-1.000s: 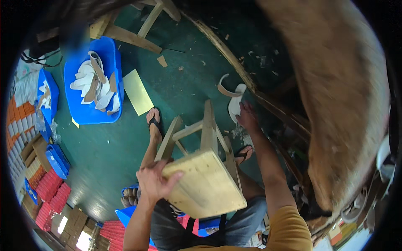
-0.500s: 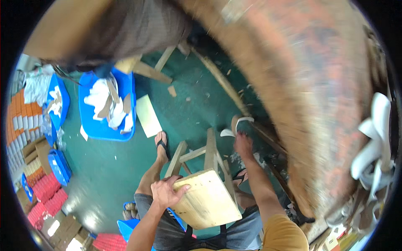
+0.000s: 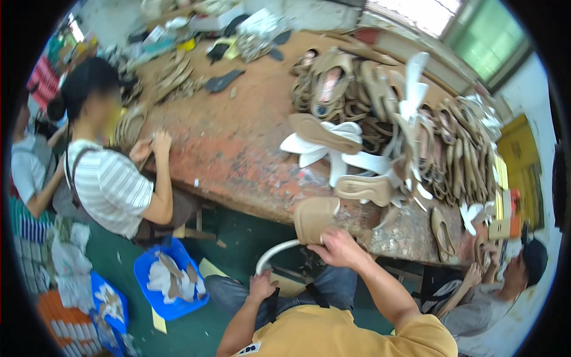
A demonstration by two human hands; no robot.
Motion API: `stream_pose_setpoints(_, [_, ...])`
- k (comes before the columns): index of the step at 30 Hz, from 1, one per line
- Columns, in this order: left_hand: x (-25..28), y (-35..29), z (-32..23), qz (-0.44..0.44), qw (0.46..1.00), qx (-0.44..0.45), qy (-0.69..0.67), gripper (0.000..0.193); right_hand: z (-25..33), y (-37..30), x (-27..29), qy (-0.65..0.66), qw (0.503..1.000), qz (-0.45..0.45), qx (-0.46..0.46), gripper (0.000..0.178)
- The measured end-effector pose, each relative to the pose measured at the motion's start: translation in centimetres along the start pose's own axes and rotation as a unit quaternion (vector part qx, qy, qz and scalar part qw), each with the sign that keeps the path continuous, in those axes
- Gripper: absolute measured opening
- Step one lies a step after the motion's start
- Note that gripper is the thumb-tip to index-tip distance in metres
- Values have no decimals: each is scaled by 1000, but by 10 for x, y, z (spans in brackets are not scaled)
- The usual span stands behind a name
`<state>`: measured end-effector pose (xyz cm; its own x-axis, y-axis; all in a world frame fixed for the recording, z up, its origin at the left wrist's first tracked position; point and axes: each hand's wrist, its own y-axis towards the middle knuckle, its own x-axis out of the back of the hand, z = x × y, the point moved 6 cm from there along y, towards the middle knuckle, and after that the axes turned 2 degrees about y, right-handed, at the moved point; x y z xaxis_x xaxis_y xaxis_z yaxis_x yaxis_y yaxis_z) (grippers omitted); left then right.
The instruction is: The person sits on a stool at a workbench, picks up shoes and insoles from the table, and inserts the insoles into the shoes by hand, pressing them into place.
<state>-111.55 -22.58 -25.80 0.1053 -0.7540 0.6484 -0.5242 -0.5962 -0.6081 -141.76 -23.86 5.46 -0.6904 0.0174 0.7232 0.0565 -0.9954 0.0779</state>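
Tan-and-white insole point(image 3: 316, 219) held at near edge of bench point(image 3: 229, 149), gripped by fingers of right hand point(image 3: 344, 249) and left hand point(image 3: 262, 287). Bench beyond crowded by loose insoles point(image 3: 326, 133), heaped shoe parts point(image 3: 459, 152); left side occupied by co-worker point(image 3: 113, 190), blue bin point(image 3: 181, 308).

Left hand point(image 3: 262, 287) low, right hand point(image 3: 340, 247) further forward, both gripping
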Motion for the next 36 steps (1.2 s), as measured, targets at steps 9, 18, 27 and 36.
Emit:
stream_pose_setpoints(9, [36,51,-69,21,988,-150,-23,56,-41,108,291,118,930,-349,19,48])
stream_pose_setpoints(18, [115,-30,-41,-227,967,-115,12,34,-48,-121,8,390,873,-207,-206,22])
stream_pose_setpoints(27, [87,-92,88,-73,996,3,51,36,-122,-200,-185,-112,945,-42,-305,24])
stream_pose_setpoints(36, [72,-152,48,118,990,-58,-42,26,-103,-201,-182,-96,965,-54,-238,10])
